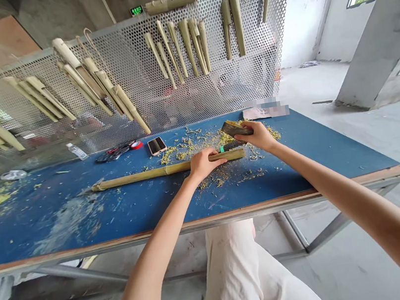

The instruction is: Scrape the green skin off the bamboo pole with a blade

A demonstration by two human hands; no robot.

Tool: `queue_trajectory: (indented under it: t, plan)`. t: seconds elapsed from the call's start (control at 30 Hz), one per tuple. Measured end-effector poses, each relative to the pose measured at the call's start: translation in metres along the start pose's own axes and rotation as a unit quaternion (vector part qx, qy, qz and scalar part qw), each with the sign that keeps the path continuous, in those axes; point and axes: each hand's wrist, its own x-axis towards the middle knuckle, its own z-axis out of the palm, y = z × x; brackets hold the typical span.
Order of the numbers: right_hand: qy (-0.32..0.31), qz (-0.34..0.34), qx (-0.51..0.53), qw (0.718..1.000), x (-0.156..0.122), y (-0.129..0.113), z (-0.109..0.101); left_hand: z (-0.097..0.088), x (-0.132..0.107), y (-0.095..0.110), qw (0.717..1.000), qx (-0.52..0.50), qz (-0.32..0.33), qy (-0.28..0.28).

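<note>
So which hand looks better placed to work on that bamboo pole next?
Probably the right hand: it holds the hand tool just above the bamboo pole. The left hand is busy gripping the pole.

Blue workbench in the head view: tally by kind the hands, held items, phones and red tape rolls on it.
Hands: 2 (left hand, right hand)
Held items: 2 (bamboo pole, hand tool)
Phones: 1 (smartphone)
Red tape rolls: 1
Total: 6
</note>
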Motion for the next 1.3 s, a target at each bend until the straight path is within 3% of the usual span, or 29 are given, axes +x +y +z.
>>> queue_trajectory:
  t: [0.1,0.27,0.43,0.67,0.97,1.13,1.3]
  plan:
    - [0.001,0.008,0.044,0.999,0.001,0.002,-0.001,0.0,0.0,0.001,0.999,0.003,0.035,0.003]
    - [0.018,-0.006,0.027,0.999,-0.002,-0.001,0.0,0.002,0.0,0.0,0.998,0.022,0.06,0.018]
    - [-0.022,0.024,0.058,0.998,-0.006,-0.007,0.005,0.004,0.001,-0.003,0.996,0.034,0.078,0.033]
    - [-0.009,-0.023,0.025,0.999,-0.005,-0.006,0.006,0.002,0.002,0.0,0.997,0.034,0.06,0.017]
    - [-0.064,-0.049,0.067,0.994,-0.002,-0.008,0.006,-0.001,0.002,0.004,0.999,0.028,0.036,0.005]
    - [-0.076,-0.016,-0.076,0.994,-0.008,-0.013,0.004,-0.001,0.002,0.004,0.999,0.027,0.037,0.002]
    - [-0.037,-0.003,-0.193,0.98,-0.012,-0.021,0.002,-0.002,0.002,0.005,0.999,0.025,0.038,-0.001]
